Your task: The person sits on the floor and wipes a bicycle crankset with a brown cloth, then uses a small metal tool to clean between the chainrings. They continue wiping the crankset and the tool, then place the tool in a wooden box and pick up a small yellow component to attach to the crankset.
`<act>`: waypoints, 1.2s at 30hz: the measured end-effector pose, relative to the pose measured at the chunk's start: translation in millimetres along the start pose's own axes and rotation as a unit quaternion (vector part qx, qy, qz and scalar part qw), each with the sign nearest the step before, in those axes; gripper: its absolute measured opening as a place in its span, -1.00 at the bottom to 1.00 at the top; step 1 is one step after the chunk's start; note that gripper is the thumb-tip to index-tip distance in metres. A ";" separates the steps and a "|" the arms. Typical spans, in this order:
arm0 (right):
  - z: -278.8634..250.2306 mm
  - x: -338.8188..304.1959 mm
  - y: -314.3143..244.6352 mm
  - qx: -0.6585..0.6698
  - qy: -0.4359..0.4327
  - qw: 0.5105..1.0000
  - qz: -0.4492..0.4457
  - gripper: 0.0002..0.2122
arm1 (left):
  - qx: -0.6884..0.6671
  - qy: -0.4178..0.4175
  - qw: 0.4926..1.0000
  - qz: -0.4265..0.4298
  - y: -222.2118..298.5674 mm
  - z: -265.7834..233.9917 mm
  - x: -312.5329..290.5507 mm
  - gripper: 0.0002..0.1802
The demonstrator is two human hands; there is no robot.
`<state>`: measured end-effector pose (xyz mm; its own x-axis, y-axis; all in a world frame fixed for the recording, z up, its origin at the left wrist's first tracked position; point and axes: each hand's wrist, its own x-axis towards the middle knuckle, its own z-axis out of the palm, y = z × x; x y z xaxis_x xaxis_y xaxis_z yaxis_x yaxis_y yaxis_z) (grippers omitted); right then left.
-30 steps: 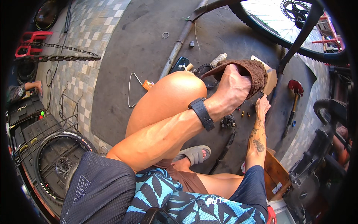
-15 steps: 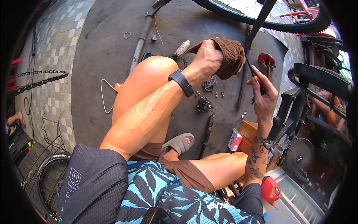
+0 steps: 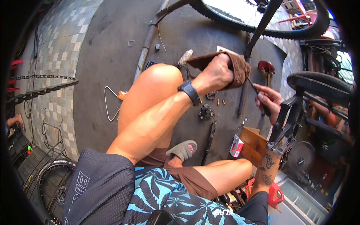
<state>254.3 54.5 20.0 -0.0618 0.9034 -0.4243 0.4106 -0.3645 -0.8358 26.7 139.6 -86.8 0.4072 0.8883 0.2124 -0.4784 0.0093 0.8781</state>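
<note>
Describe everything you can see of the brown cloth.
The brown cloth looks thick and fuzzy, like towelling. It is bunched in the left grip above the dark floor, a loose flap out to the left. A thin dark tool in the right grip points at its right edge; I cannot tell whether they touch.

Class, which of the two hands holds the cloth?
The left hand, with the dark watch, holds the brown cloth; the right hand holds a thin dark tool.

The cloth point(image 3: 240, 72) at two o'clock looks rough and matt; the wooden box point(image 3: 252, 145) at four, smooth; the can point(image 3: 275, 195), glossy plastic.
</note>
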 end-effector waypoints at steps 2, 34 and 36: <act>-0.8 -1.3 2.9 -0.043 0.018 0.998 0.042 -0.66 | 0.081 -0.021 0.996 -0.039 -0.3 0.4 -1.2 -0.78; 6.7 -10.3 38.5 -0.453 0.099 0.884 -0.061 -0.87 | 0.285 -0.046 0.953 -0.094 -30.3 38.4 -13.4 -0.76; 9.6 -9.1 39.8 -0.473 0.112 0.873 -0.049 -0.85 | 0.311 -0.055 0.945 -0.083 -30.8 40.0 -13.6 -0.76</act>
<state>262.5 29.6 -12.7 -0.0029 0.9798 -0.2000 0.9869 -0.0295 -0.1586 67.1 108.9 -99.6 0.5309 0.8451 0.0626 0.1354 -0.1575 0.9782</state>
